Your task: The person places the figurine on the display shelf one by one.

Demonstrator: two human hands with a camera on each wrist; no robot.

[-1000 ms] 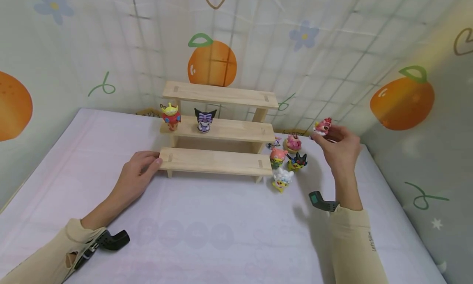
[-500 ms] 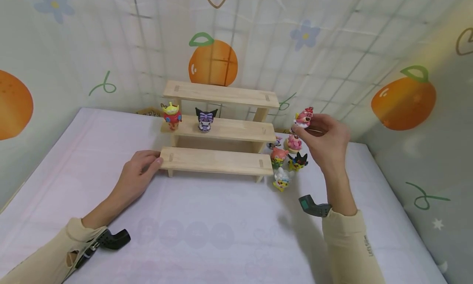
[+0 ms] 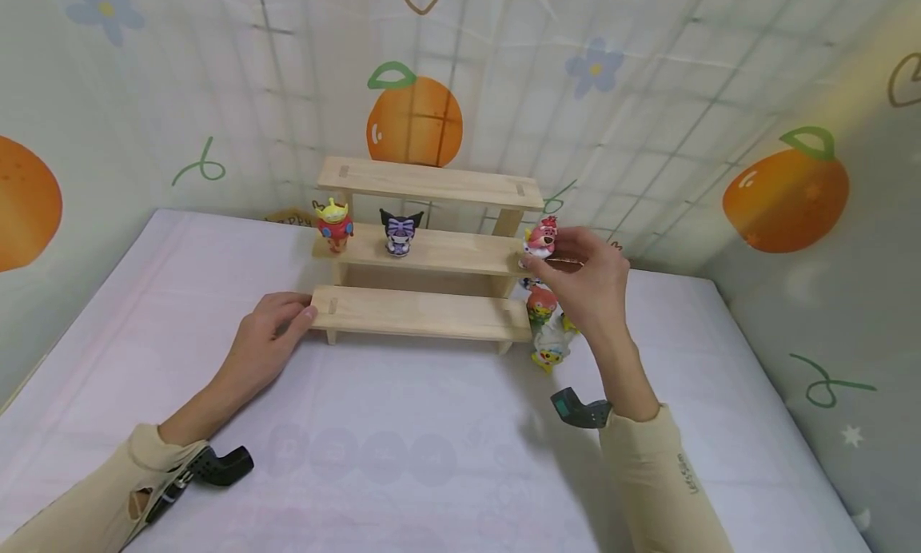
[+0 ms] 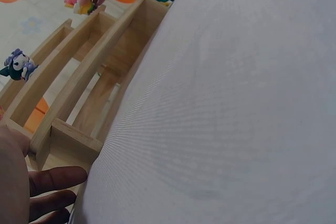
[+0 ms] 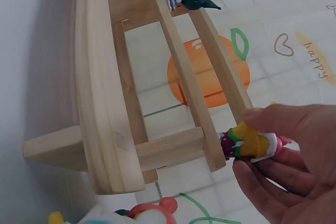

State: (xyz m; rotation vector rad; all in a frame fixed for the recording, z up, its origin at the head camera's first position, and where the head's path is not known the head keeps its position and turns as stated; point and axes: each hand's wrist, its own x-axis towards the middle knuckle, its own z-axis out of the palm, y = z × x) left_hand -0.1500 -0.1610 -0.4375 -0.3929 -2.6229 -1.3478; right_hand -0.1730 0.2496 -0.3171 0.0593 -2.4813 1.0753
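Observation:
A three-tier wooden display stand [image 3: 420,312] stands on the table. My left hand [image 3: 269,337] rests against the left end of its lowest tier, with fairly straight fingers [image 4: 56,180] in the left wrist view. My right hand [image 3: 593,277] pinches a small pink-and-white toy figurine [image 3: 541,237] upright at the right end of the middle tier. In the right wrist view the figurine's yellow back [image 5: 252,141] shows between thumb and fingers; whether its base touches the board I cannot tell. A red alien figurine [image 3: 334,225] and a purple-and-black figurine [image 3: 399,233] stand on that middle tier.
Several figurines cluster on the table right of the stand, partly hidden by my right hand, among them a white-and-yellow one [image 3: 550,349] and a pink-headed one [image 3: 541,303]. A curtain [image 3: 647,129] printed with oranges hangs behind. A white cloth [image 3: 388,457] covers the table.
My right hand has carried the pink-and-white figurine leftward, from beyond the cluster to the right end of the middle tier. My left hand has stayed at the stand's left end.

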